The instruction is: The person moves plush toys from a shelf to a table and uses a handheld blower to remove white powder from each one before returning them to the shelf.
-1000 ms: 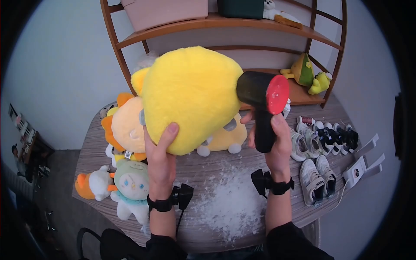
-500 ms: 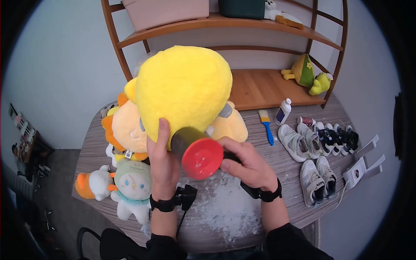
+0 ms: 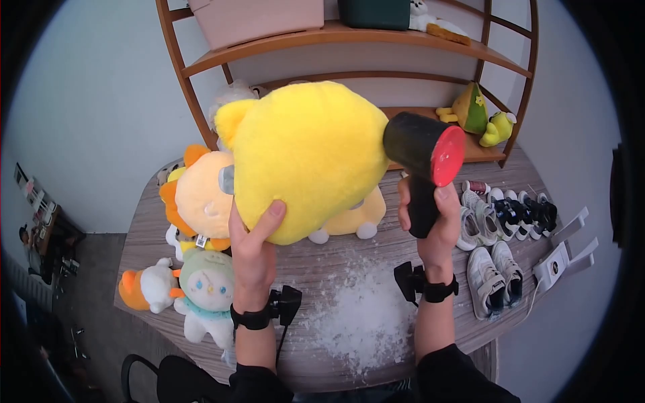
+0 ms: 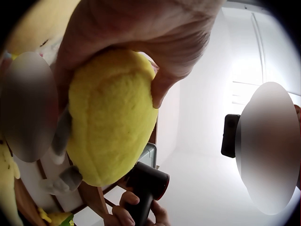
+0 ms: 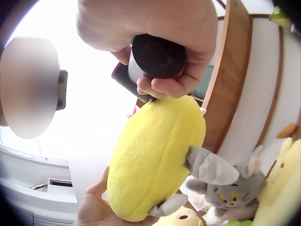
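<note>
My left hand [image 3: 254,252] holds up a rounded yellow plush toy [image 3: 309,161] by its lower left edge, thumb lying on the near face. Grey limbs [image 5: 211,167] stick out of the toy in the right wrist view. My right hand [image 3: 440,232] grips the handle of a black hair dryer [image 3: 411,144] with a red round back end. The dryer's front end is right at the toy's right edge. In the left wrist view the dryer [image 4: 146,181] shows beyond the toy's lower end. White flakes [image 3: 363,316] are scattered over the table below.
Other plush toys [image 3: 205,285] crowd the table's left side. Several pairs of shoes [image 3: 487,282] stand at the right, beside a white device [image 3: 554,265] with a cable. A wooden shelf [image 3: 363,43] with a pink box [image 3: 262,20] rises behind the table [image 3: 295,349].
The dryer went from the toy's right edge to its lower front, then back up to the right edge. The toy tilted with it and now sits slightly further right.
</note>
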Demonstrator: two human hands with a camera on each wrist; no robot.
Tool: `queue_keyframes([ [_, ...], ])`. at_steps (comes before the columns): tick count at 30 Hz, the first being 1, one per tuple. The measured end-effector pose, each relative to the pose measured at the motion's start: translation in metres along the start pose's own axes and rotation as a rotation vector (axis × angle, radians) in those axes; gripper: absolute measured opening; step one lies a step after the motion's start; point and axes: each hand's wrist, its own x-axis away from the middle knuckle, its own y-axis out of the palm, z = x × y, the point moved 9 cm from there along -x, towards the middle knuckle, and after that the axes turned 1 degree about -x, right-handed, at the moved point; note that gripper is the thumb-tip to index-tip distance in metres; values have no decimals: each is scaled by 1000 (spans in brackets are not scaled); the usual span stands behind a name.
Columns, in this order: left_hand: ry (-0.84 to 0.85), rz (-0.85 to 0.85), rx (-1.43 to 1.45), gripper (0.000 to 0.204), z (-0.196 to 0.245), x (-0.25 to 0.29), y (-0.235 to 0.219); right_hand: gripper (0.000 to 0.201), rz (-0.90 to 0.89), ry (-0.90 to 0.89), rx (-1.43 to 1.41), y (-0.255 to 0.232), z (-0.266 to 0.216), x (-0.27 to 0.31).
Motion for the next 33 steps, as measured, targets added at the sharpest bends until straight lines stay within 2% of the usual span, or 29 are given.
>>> queue_keyframes([
  [2, 1, -27, 0, 63, 1, 0, 3, 50, 41, -17, -23, -5, -5, -2],
  [6, -10, -53, -7, 63, 2, 2, 7, 52, 14, 2, 43, -2, -4, -1],
  [12, 78, -4, -92, 59, 1, 2, 4, 49, -228, 107, -13, 21, 9, 10],
  [14, 114, 31, -98, 56, -2, 1, 3, 46, -206, 155, 9, 35, 10, 17],
  [16, 136, 74, -61, 55, -3, -1, 3, 42, -355, 195, 81, 47, 14, 22],
  [19, 68, 104, 120, 54, -14, -3, -5, 38, -580, 126, 279, 63, 18, 25],
  [23, -4, 21, 148, 53, -8, -3, 7, 38, -680, 2, 410, 77, 13, 30],
  [26, -23, 24, 144, 52, -6, -1, 10, 37, -686, 81, 410, 77, 13, 31],
  [29, 21, 30, 128, 51, -8, -3, 3, 39, -770, 143, 439, 73, 14, 35],
  [32, 86, 72, 121, 54, -4, -3, -7, 42, -578, -20, 372, 54, 1, 21],
  [33, 102, 100, 133, 55, -2, -2, -10, 47, -421, 100, 191, 38, 9, 20],
])
